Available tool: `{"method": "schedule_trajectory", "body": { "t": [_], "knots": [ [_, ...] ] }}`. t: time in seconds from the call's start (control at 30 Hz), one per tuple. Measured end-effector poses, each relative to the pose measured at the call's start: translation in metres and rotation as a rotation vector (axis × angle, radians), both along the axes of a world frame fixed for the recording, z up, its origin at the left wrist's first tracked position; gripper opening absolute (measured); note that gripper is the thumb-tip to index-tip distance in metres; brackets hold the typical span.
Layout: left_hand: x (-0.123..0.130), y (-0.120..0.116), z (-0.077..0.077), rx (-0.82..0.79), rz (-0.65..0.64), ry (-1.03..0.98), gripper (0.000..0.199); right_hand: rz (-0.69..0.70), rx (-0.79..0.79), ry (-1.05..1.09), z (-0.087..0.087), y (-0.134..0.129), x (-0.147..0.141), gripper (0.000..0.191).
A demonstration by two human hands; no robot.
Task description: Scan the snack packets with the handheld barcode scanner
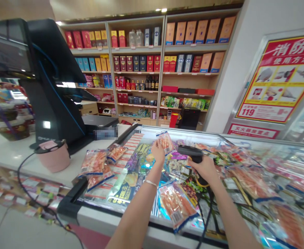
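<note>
Over the glass-topped freezer (118, 190), my left hand (158, 150) pinches the edge of a clear packet (166, 142) with orange-pink contents. My right hand (205, 167) is wrapped round the grip of a black barcode scanner (190, 150), whose head points toward that packet; a black cable hangs below it. A larger packet (176, 204) with a barcode label lies on the freezer's near edge, below and between my hands. More such packets (96, 164) are piled at the freezer's left end, with a small one (116, 153) beside them. Several others (254, 180) lie to the right.
On the white counter (76, 157) at left stand a black checkout terminal (55, 100), a pink container (53, 156) and lidded tubs (13, 129). A dark cable (28, 195) loops down the counter front. Shelves (139, 52) of boxes stand behind; a red poster (279, 79) hangs at right.
</note>
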State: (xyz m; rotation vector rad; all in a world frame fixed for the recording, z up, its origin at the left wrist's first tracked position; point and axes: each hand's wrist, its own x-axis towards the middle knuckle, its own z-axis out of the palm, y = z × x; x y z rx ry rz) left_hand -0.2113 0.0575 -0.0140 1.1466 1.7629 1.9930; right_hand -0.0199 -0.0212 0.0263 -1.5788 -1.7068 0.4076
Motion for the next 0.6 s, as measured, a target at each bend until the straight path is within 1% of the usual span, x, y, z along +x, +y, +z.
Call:
{"method": "schedule_trajectory", "body": {
  "t": [0.13, 0.4, 0.6],
  "knots": [
    [-0.0044, -0.001, 0.0041, -0.019, 0.042, -0.002, 0.038, 0.014, -0.002, -0.009, -0.003, 0.0017, 0.0031, 0.026],
    [-0.0059, -0.0052, 0.0061, 0.01, 0.036, 0.003, 0.04, 0.007, -0.03, -0.043, 0.0009, 0.0008, 0.0013, 0.027],
    [-0.0077, -0.0048, 0.0089, 0.052, 0.063, -0.045, 0.038, -0.025, 0.031, -0.177, 0.0043, -0.0014, -0.0034, 0.024]
  ]
}}
